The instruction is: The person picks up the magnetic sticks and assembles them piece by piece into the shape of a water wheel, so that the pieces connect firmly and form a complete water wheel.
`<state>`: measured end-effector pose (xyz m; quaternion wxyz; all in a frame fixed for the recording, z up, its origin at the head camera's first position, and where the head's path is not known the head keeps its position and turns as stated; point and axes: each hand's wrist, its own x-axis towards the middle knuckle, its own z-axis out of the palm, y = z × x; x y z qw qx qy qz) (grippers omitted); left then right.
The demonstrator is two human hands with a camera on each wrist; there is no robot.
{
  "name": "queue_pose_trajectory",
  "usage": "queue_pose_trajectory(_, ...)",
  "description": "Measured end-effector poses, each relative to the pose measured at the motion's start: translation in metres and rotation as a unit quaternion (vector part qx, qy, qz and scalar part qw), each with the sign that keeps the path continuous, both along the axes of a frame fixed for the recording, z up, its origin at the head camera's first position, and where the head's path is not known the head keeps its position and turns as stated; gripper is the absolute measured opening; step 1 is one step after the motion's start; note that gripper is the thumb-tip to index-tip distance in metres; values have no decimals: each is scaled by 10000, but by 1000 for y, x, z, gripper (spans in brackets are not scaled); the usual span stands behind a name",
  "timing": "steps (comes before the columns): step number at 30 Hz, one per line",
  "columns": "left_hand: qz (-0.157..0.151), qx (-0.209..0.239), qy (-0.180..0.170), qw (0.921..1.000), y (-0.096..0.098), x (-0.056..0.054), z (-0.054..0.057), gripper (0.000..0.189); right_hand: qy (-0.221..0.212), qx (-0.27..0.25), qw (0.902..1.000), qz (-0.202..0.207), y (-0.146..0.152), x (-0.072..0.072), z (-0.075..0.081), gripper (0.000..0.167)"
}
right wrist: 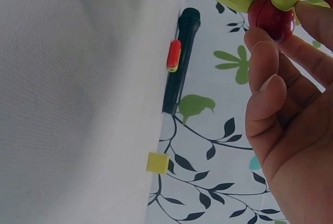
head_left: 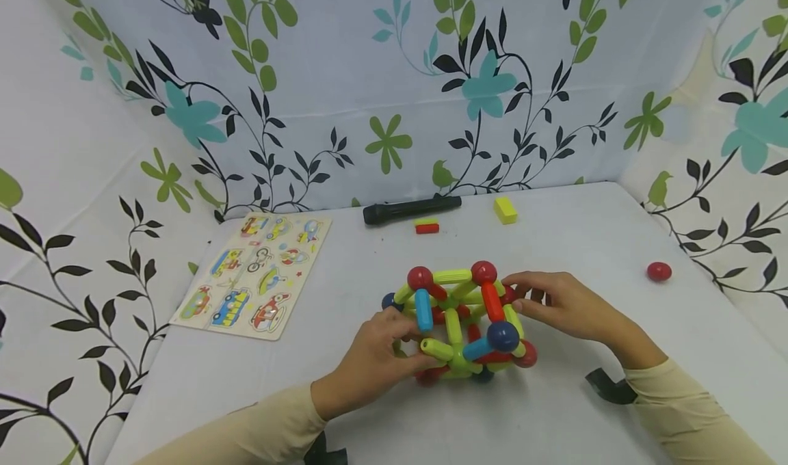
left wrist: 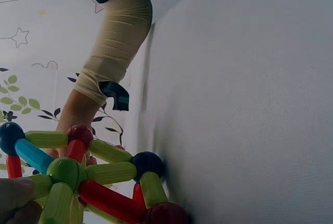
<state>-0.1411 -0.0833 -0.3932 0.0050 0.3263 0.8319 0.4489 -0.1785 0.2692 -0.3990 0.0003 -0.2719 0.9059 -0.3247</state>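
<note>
A frame of magnetic building rods and balls (head_left: 455, 338) in lime green, red and blue stands at the middle of the table in the head view. On its near left side my left hand (head_left: 386, 349) pinches a green rod (left wrist: 41, 185), which joins a green ball (left wrist: 66, 174) in the left wrist view. My right hand (head_left: 569, 308) is at the far right corner, with thumb and fingertips around a red ball (right wrist: 271, 19) seen in the right wrist view. Part of the frame's far side is hidden behind its nearer rods.
A wooden picture puzzle board (head_left: 252, 273) lies at the left. Toward the back are a black microphone (head_left: 412, 209), a red block (head_left: 427, 228) against a yellow one, and a separate yellow block (head_left: 505, 210). One loose red ball (head_left: 659, 271) sits far right.
</note>
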Motion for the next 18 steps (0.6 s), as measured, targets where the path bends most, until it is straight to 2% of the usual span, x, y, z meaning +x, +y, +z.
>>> queue_pose_trajectory(4, 12, 38, 392, 9992, 0, 1, -1, 26, -17, 7, 10000, 2, -1, -1, 1, 37)
queue_pose_trajectory(14, -6, 55, 538, 9985, -6, 1, -1, 28, 23, 118, 9999, -104, 1, 0, 3, 39)
queue_pose_trajectory(18, 65, 332, 900, 9954, -19, 1, -3, 31, 377, 295, 9975, -520, 24, 1, 9, 37)
